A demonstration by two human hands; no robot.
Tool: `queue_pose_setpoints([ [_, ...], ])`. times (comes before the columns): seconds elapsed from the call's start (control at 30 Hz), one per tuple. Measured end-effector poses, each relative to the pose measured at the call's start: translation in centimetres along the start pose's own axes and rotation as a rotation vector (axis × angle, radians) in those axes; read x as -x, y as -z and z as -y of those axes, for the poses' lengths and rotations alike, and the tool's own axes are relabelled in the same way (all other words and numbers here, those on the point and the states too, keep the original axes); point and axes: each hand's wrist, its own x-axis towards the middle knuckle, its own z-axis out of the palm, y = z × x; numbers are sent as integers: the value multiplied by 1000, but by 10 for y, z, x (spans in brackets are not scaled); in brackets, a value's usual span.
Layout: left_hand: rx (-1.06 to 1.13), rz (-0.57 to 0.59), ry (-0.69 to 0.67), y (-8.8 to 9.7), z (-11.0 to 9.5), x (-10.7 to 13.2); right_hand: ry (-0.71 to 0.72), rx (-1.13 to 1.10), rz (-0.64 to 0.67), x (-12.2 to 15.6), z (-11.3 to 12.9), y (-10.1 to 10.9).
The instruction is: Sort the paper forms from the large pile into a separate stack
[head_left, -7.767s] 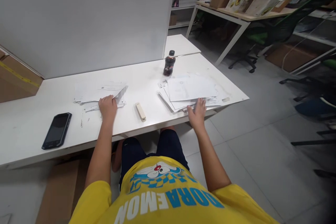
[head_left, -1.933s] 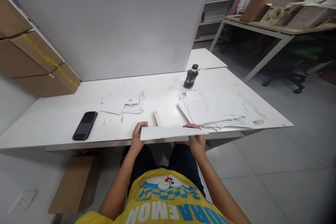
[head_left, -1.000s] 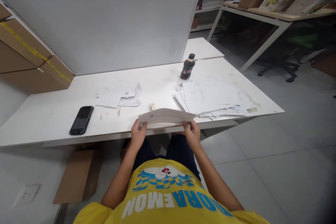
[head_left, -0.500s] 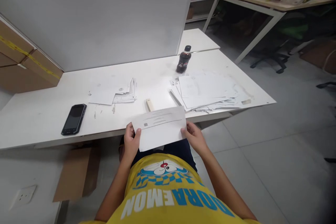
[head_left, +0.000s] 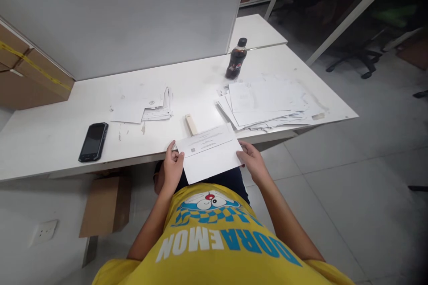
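A white sheet of paper [head_left: 210, 162], printed with lines of text and a small square code, lies tilted between my hands over the desk's front edge. My right hand [head_left: 252, 160] pinches its right edge, thumb on top and fingers beneath. At the left edge is my left hand [head_left: 174, 167], fingers curled and thumb against the sheet's border. Just beyond the sheet, a narrow cream-coloured block [head_left: 191, 124] rests on the desk. A smaller stack of papers [head_left: 133, 110] sits at the left, and a larger, uneven pile [head_left: 261, 102] at the right.
A dark cola bottle [head_left: 236, 59] stands behind the right pile. On the left of the white desk [head_left: 60, 142] lies a black rugged phone [head_left: 94, 141]. Cardboard boxes [head_left: 36, 75] stand at the far left beside a grey partition [head_left: 147, 13]. Another box [head_left: 103, 205] is underneath.
The sheet and both hands have shifted slightly right in view. My left fingers have loosened and curled at the sheet's edge. The camera view has tilted downward.
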Motion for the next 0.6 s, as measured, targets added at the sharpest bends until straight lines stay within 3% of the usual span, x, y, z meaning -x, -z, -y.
queue_pose_setpoints([
  [0.17,20,-18,20,-1,6,2,21,140,-3,-3,-9,-1],
  [0.27,19,-69,5,-1,8,-2,129,249,-12,-5,-10,-3],
  [0.43,9,-91,-15,-2,9,-6,692,602,-212,-5,3,-20],
  [0.5,-10,-86,-26,-3,7,-5,856,659,-144,-5,9,-35],
  [0.6,-67,-74,-40,-5,3,-5,1014,716,91,-7,16,-63],
])
